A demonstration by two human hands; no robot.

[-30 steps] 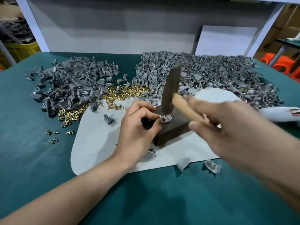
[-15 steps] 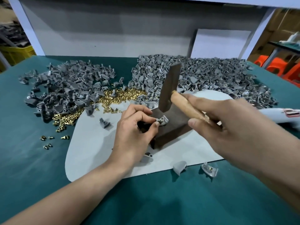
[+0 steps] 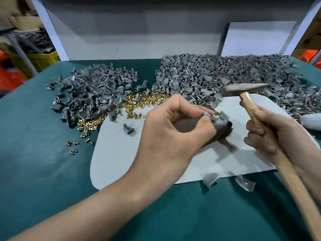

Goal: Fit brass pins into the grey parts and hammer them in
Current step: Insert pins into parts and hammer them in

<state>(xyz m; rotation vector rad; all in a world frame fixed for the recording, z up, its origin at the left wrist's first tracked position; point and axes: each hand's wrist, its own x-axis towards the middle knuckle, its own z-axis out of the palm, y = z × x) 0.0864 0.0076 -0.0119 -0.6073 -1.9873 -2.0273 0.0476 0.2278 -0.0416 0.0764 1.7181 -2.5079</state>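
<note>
Just changed: the hammer (image 3: 243,89) stood head-down over the dark block (image 3: 221,135) half a second ago. Now its head lies roughly level, up and off to the right, well clear of the work.
Right hand (image 3: 271,133): fingers curled round the wooden handle, gripping it partway up.
Left hand (image 3: 173,129): thumb and forefinger pinch the grey part (image 3: 223,116) at the block's far top edge; motion blur hides whether it still touches the block.
Pin: a glint of brass (image 3: 216,117) shows in the part, but how deep it sits cannot be told.
Meaning: the striking on this piece looks finished, or at least paused. Most likely the part is coming off the block and a fresh one is due.
Stock: loose brass pins (image 3: 144,101) lie on the bench (image 3: 43,153) at the far edge of the pale mat (image 3: 121,153), between the left pile of grey parts (image 3: 93,98) and the larger right pile (image 3: 225,73) — plenty left.
</note>
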